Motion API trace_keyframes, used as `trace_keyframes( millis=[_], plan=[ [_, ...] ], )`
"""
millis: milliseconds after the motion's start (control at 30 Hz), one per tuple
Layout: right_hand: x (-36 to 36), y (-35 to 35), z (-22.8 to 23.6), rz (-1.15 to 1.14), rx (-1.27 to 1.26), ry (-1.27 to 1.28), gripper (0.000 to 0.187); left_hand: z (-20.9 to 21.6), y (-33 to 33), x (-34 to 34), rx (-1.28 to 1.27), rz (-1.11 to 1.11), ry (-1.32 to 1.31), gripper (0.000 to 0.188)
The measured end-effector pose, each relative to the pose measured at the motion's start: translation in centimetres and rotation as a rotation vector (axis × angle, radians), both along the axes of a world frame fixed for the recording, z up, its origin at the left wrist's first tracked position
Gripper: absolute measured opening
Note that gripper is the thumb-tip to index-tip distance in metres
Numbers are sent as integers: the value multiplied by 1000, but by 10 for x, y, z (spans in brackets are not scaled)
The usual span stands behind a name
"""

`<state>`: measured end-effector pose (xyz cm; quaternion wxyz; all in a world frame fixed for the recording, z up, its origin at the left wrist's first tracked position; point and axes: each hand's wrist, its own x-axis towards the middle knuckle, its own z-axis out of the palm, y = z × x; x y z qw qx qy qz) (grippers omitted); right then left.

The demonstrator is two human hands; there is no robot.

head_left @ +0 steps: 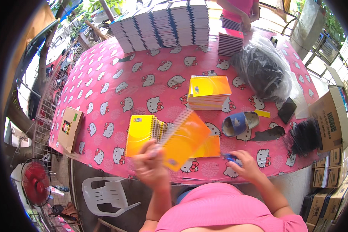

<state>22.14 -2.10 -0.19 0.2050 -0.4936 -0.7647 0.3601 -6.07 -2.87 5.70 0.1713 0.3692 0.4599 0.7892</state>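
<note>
My left hand (152,164) is closed on the corner of a yellow-orange spiral notebook (191,137), held tilted above the table and slightly blurred. Beneath it a stack of yellow spiral notebooks (140,133) stands on the left, and another orange notebook (210,147) lies flat, partly hidden. At the table's near edge my right hand (244,164) is closed around a small blue-handled tool (229,156), perhaps pliers; its tip points left toward the flat notebook. Farther back sits a pile of orange-yellow notebooks (208,91).
Right of the pile are a blue tape roll (236,124), a phone (287,110), black spiral coils (305,135) and an open carton (332,116). A plastic-wrapped bundle (263,69) and tall book stacks (162,29) stand behind. Another person (239,11) handles red notebooks. A white chair (108,195) stands below left.
</note>
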Motion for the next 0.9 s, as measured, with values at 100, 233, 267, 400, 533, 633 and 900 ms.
trace_keyframes(
  millis=[100,233,267,400,533,633,900],
  plan=[
    [21,-4,-14,24,346,-370,41,1,-9,-68,6,221,-86,19],
    [-20,24,-5,84,328,-137,40,-54,-10,-113,-183,386,-92,19],
    [-32,34,-6,106,294,-74,41,-60,-9,-116,-161,405,-72,17],
    [-65,72,-43,169,250,-156,49,-64,-1,-112,-161,396,-55,16],
    [-78,87,-39,268,191,-336,55,-34,-4,-96,-125,415,113,41],
    [-81,104,-35,323,17,-358,52,19,-21,-54,26,267,310,57],
    [-78,78,-31,205,123,-211,42,-80,17,28,-511,-338,387,75]
  ],
)
